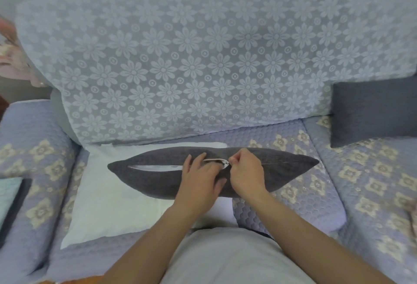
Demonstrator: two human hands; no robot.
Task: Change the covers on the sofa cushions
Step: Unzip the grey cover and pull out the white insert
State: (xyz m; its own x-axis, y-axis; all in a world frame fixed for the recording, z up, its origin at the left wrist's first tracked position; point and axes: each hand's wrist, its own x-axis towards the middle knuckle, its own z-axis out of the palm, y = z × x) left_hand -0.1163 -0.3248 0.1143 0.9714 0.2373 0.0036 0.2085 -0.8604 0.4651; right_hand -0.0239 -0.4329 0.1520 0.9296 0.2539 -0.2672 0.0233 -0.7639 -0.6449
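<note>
Two hands on grey cushion (pixel 158 182) lying left-right: left hand (pixel 199 177) flat, right hand (pixel 244 174) pinching zipper (pixel 226 162).

We cannot make out the zip pull on the dark grey woven cushion (pixel 158 180): the curled fingers of the right hand (pixel 244 174) cover it. The left hand (pixel 199 176) hides the middle of the cushion's open slit, and we see only a pale sliver of the filling inside. Beneath the cushion, part of the white bare pillow (pixel 108 204) is covered. Far left of the cushion, a blurred pink bundle (pixel 11 58) is cut by the edge, unidentifiable.
</note>
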